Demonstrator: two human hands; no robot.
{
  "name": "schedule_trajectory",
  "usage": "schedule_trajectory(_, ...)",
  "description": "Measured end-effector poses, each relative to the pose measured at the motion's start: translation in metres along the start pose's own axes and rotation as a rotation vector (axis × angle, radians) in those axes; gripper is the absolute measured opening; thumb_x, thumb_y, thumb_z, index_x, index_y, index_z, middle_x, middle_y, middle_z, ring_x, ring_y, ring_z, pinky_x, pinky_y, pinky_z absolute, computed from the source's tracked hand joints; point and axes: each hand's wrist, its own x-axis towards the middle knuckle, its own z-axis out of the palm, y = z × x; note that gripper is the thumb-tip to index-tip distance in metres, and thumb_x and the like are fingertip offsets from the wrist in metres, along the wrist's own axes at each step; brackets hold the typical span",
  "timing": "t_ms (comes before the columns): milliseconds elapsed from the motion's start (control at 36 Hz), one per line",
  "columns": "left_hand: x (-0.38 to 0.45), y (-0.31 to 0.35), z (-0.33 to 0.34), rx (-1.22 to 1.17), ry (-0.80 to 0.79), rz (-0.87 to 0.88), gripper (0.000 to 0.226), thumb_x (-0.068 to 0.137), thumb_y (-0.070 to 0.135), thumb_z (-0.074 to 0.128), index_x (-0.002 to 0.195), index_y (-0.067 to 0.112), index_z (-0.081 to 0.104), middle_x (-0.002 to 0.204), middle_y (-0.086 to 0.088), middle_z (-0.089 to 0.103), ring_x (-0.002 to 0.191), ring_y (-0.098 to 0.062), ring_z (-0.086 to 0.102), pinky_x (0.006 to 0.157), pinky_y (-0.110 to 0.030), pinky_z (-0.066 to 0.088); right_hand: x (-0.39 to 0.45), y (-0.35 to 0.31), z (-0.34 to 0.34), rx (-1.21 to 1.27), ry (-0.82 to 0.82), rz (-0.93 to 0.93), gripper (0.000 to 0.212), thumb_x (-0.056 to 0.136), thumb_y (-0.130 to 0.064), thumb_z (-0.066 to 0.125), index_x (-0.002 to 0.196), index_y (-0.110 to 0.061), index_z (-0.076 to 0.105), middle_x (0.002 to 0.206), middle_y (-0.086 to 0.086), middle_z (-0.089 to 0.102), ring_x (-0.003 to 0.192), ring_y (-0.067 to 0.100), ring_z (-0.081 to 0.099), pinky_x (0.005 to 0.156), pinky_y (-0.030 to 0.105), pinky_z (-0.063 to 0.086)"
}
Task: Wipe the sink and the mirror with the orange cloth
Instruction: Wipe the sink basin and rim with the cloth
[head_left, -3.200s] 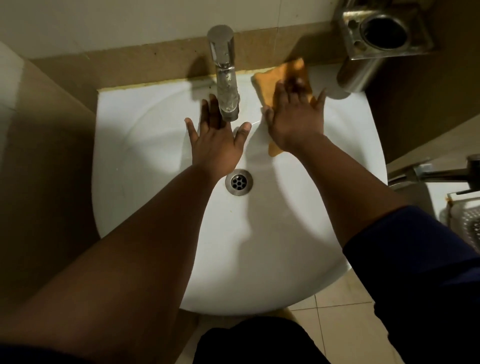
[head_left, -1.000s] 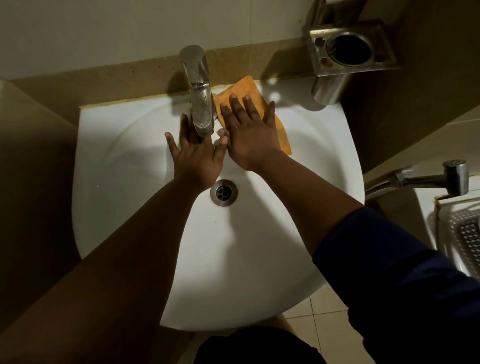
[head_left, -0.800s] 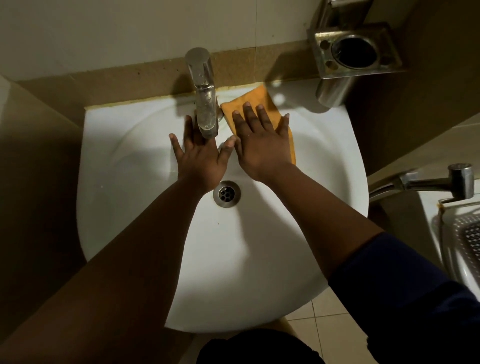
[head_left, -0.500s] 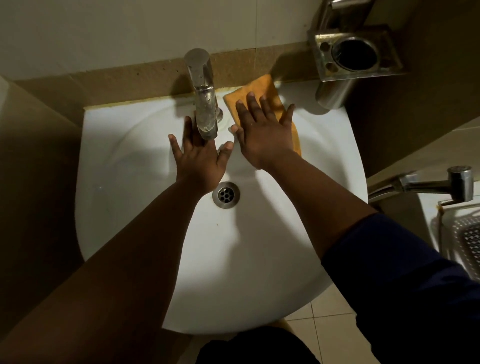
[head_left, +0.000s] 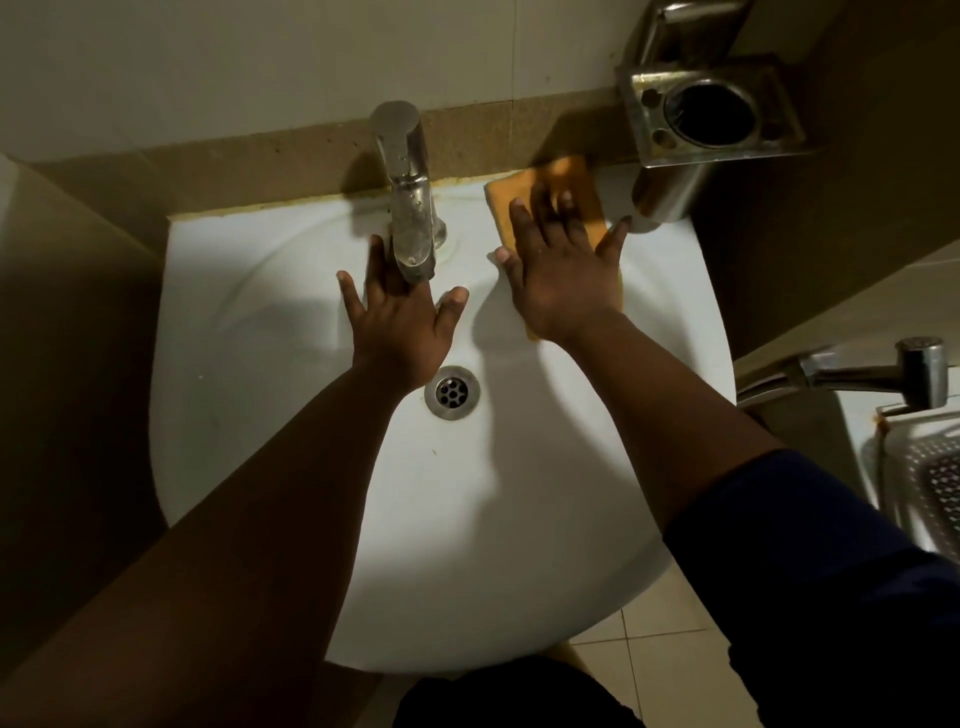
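Flat and spread, the right hand (head_left: 563, 275) presses the orange cloth (head_left: 550, 192) against the back rim of the sink (head_left: 260, 415), fingers splayed wide rather than curled, so it pins the cloth down instead of gripping it. From the biggest thing down: the white sink fills most of the view, its bowl dry-looking and pale, with a faint streak or two near the left side that I can't read as dirt or reflection. Both bare forearms reach across it from the near edge, the right one emerging from a dark blue sleeve (head_left: 810, 561). The left hand (head_left: 400, 317) lies open and empty on the basin just above the drain (head_left: 453, 397), its fingertips tucked under the spout of the chrome tap (head_left: 408, 208), apparently bracing. The cloth sits at the back right corner, just beside the steel holder (head_left: 711, 111) fixed to the wall, one edge riding up onto the brown ledge. As for progress, I'd judge the sink is only partly done: the rim right of the tap is being worked, while the left rim, the bowl and the front lip show no sign either way. No mirror is in sight, so that half of the job appears to remain.
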Motion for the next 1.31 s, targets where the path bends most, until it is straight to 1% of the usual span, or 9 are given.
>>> schedule_trajectory(111, 0.001, 0.0, 0.0, -0.006, -0.005, -0.003, 0.069, 0.095, 0.052, 0.019, 0.15, 0.013, 0.002, 0.158, -0.011, -0.001, 0.146, -0.029, -0.004, 0.112, -0.055, -0.009, 0.0, 0.005, -0.001, -0.022, -0.006, -0.025, 0.059, 0.1, -0.049, 0.011, 0.152, -0.024, 0.003, 0.16, 0.001, 0.004, 0.147, 0.02, -0.006, 0.107, 0.066, -0.007)
schedule_trajectory(194, 0.0, 0.001, -0.002, -0.012, -0.016, -0.01, 0.067, 0.097, 0.048, 0.023, 0.15, 0.014, -0.002, 0.158, -0.011, -0.003, 0.146, -0.029, -0.006, 0.112, -0.054, -0.01, -0.011, 0.01, 0.002, -0.027, 0.021, -0.001, 0.058, 0.1, -0.049, 0.012, 0.152, -0.025, 0.007, 0.16, 0.001, 0.006, 0.147, 0.02, -0.001, 0.107, 0.066, -0.007)
schedule_trajectory(333, 0.0, 0.001, -0.002, -0.028, -0.023, -0.017, 0.068, 0.097, 0.049, 0.022, 0.149, 0.012, -0.002, 0.158, -0.011, -0.004, 0.146, -0.028, -0.007, 0.112, -0.054, -0.011, -0.025, 0.023, 0.003, -0.028, 0.033, 0.027, 0.057, 0.1, -0.048, 0.013, 0.152, -0.025, 0.011, 0.16, 0.001, 0.007, 0.147, 0.019, -0.001, 0.106, 0.066, -0.009)
schedule_trajectory(639, 0.002, 0.0, 0.0, -0.023, -0.019, -0.011, 0.069, 0.097, 0.048, 0.023, 0.149, 0.011, -0.002, 0.158, -0.012, -0.003, 0.146, -0.028, -0.006, 0.112, -0.055, -0.01, -0.009, 0.028, -0.002, -0.03, 0.051, 0.055, 0.057, 0.1, -0.048, 0.016, 0.151, -0.022, 0.015, 0.156, 0.005, 0.021, 0.145, 0.025, 0.012, 0.108, 0.065, -0.003)
schedule_trajectory(806, 0.002, 0.001, 0.0, -0.025, -0.02, -0.013, 0.07, 0.096, 0.049, 0.023, 0.149, 0.01, -0.002, 0.158, -0.012, -0.002, 0.146, -0.029, -0.006, 0.112, -0.055, -0.01, -0.024, 0.031, 0.0, -0.059, 0.026, 0.101, 0.058, 0.1, -0.045, 0.015, 0.151, -0.019, 0.011, 0.159, 0.007, 0.012, 0.146, 0.024, 0.004, 0.108, 0.064, -0.008)
schedule_trajectory(917, 0.001, 0.0, 0.0, -0.016, -0.014, -0.01, 0.07, 0.096, 0.049, 0.023, 0.149, 0.011, -0.002, 0.158, -0.012, -0.002, 0.146, -0.029, -0.005, 0.112, -0.055, -0.009, -0.033, 0.034, 0.006, -0.067, 0.055, 0.117, 0.058, 0.1, -0.045, 0.016, 0.152, -0.018, 0.01, 0.159, 0.007, 0.009, 0.146, 0.024, 0.006, 0.108, 0.064, -0.006)
schedule_trajectory(1083, 0.001, 0.001, 0.0, -0.01, -0.014, -0.007, 0.07, 0.096, 0.05, 0.023, 0.149, 0.011, -0.001, 0.158, -0.012, -0.002, 0.146, -0.028, -0.005, 0.112, -0.055, -0.01, -0.017, 0.037, 0.004, -0.052, 0.124, 0.118, 0.064, 0.096, -0.05, 0.014, 0.144, -0.01, 0.032, 0.149, 0.016, 0.032, 0.138, 0.032, 0.026, 0.108, 0.065, -0.002)
schedule_trajectory(1194, 0.001, 0.0, 0.0, -0.014, -0.008, -0.004, 0.07, 0.096, 0.049, 0.023, 0.15, 0.011, -0.001, 0.158, -0.011, -0.002, 0.146, -0.029, -0.005, 0.112, -0.055, -0.01, -0.009, 0.042, -0.005, -0.051, 0.135, 0.115, 0.065, 0.096, -0.052, 0.014, 0.121, -0.005, 0.051, 0.125, 0.016, 0.053, 0.123, 0.035, 0.045, 0.107, 0.068, 0.001)
schedule_trajectory(1306, 0.0, 0.0, -0.002, -0.025, -0.01, 0.001, 0.069, 0.097, 0.047, 0.024, 0.149, 0.01, 0.0, 0.158, -0.011, -0.002, 0.146, -0.03, -0.004, 0.112, -0.056, -0.009, -0.006, 0.043, -0.011, -0.052, 0.099, 0.129, 0.055, 0.1, -0.048, 0.022, 0.12, -0.007, 0.052, 0.125, 0.013, 0.054, 0.124, 0.033, 0.045, 0.108, 0.067, -0.001)
